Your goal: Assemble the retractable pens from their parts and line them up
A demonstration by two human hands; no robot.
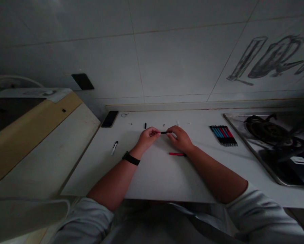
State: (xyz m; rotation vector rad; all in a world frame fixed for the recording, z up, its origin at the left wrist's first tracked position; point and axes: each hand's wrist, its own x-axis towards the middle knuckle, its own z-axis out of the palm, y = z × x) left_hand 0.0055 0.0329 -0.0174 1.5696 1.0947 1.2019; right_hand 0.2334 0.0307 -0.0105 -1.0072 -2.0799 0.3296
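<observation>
My left hand (148,136) and my right hand (180,138) meet over the white counter (152,176), fingers pinched on the two ends of a short black pen part (163,132) held level between them. A red pen (176,154) lies on the counter just under my right wrist. A small black cap (145,125) and a few tiny loose pieces lie beyond my hands. A black band is on my left wrist.
A row of several blue, red and black pens (223,135) lies to the right. A white pen (114,147) lies to the left, a dark phone (109,119) at the back left. A gas stove (274,135) takes up the right side.
</observation>
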